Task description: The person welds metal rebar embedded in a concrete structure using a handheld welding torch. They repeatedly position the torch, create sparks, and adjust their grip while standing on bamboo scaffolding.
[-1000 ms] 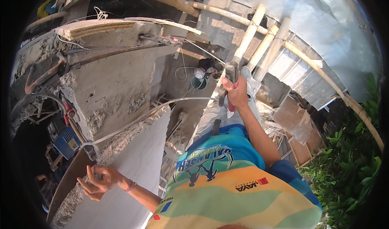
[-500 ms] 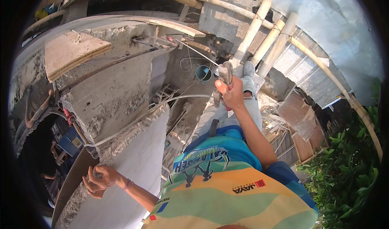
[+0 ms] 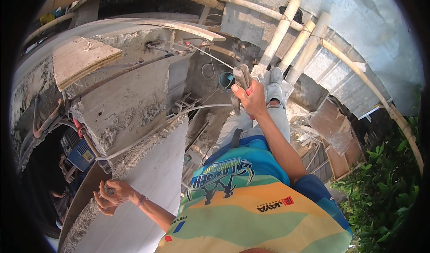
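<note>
My right hand [image 3: 253, 99] is closed round a hammer [image 3: 242, 77] with a dirty grey head and a bit of red handle showing; it is held up in front of my legs. My left hand [image 3: 114, 196] is curled, with a small grey lump [image 3: 109, 190], like mortar or stone, between thumb and fingers. This hand is over the rough, broken top edge of a wall [image 3: 148, 188] with a smooth pale face. Whether the hand touches that edge I cannot tell.
Bamboo poles [image 3: 281, 32] stand beside my foot. A thin pale pipe [image 3: 204, 106] crosses to the wall top. Below are a dark bucket [image 3: 226, 80] and wood scraps [image 3: 313, 136]. A board [image 3: 85, 60] lies at far left; leafy plants [image 3: 376, 185] grow at right.
My right hand has shifted slightly left with the hammer. My left hand has moved a little up and right, still curled round the lump.
</note>
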### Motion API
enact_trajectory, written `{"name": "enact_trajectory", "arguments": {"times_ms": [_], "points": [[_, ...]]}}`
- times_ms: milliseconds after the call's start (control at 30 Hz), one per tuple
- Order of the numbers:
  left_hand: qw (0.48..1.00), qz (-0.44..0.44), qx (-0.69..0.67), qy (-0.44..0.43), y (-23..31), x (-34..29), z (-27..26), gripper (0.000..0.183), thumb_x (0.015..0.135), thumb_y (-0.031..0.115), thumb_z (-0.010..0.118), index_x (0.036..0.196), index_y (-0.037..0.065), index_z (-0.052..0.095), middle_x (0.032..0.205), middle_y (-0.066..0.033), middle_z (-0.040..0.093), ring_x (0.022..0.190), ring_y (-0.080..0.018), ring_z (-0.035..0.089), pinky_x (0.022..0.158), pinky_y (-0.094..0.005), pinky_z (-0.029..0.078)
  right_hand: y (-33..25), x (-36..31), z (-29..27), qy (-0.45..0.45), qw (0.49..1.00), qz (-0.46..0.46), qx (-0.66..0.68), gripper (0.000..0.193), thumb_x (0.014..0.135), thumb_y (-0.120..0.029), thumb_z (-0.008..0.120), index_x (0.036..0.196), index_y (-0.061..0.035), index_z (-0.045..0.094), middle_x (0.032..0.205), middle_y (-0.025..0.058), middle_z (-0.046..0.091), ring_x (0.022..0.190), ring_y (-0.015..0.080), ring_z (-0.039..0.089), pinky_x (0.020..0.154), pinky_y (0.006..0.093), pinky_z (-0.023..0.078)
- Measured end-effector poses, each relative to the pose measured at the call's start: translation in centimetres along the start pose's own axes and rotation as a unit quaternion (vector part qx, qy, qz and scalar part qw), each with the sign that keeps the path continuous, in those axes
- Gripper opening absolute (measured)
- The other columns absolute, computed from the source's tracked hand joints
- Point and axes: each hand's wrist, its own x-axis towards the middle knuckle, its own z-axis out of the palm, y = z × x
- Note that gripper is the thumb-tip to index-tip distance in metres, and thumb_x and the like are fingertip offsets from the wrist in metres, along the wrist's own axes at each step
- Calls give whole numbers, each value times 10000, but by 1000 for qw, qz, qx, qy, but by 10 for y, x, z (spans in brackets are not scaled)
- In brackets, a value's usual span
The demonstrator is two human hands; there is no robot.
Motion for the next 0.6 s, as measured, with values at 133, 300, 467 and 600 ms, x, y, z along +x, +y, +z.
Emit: {"name": "enact_trajectory", "arguments": {"times_ms": [133, 300, 467, 600], "points": [[999, -12, -30, -10, 0, -1, 1, 150, 716, 120, 698, 823, 225, 699, 1124, 14, 582, 1146, -301, 354, 952, -508, 304, 0, 2, 2, 6, 1000, -15, 10, 438, 799, -394, 725, 962, 9, 669, 635, 37, 625, 565, 85, 546, 537, 268, 427], [1000, -14, -26, -3, 1, 0, 1, 157, 712, 118, 694, 821, 230, 698, 1117, 17, 575, 1133, -305, 360, 942, -516, 306, -2, 2, 1, -7, 1000, 5, -17, 455, 797, -412, 724, 976, 3, 673, 642, 47, 632, 582, 92, 561, 557, 272, 440], [996, -36, -83, -4, 2, -1, 2, 174, 708, 105, 693, 829, 231, 698, 1117, 20, 574, 1135, -305, 361, 937, -517, 312, -1, 2, 2, 1, 1000, -11, -2, 463, 795, -432, 723, 970, -6, 679, 646, 35, 622, 581, 90, 543, 563, 270, 435], [997, -33, -72, 0, 3, -1, 2, 169, 718, 107, 691, 831, 231, 697, 1118, 21, 572, 1144, -304, 354, 929, -521, 313, 0, 3, 4, 0, 1000, -7, -3, 470, 796, -441, 720, 968, -6, 681, 645, 28, 616, 582, 93, 535, 568, 271, 435]]}}
